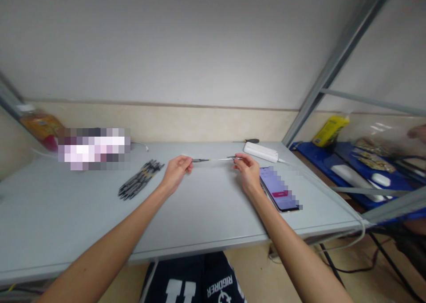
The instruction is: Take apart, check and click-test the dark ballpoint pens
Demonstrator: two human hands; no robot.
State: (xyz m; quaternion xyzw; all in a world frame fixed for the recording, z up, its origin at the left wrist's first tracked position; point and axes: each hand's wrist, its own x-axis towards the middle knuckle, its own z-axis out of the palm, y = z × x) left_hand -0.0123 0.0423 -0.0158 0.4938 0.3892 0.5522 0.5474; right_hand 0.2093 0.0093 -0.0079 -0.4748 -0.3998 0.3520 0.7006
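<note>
Grey pens [140, 181], capped orange bottle [43, 124]

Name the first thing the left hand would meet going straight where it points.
Past the grey stick it holds, the left hand would probably meet the thin shiny piece in the right hand, though depth is unclear.

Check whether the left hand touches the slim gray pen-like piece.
Touching. The head view shows the left hand pinching the slim gray pen-like piece by one end.

Phone [274, 186] near a white bar [261, 152] (perhaps a power strip); yellow pack [330, 130] farther right.
</note>
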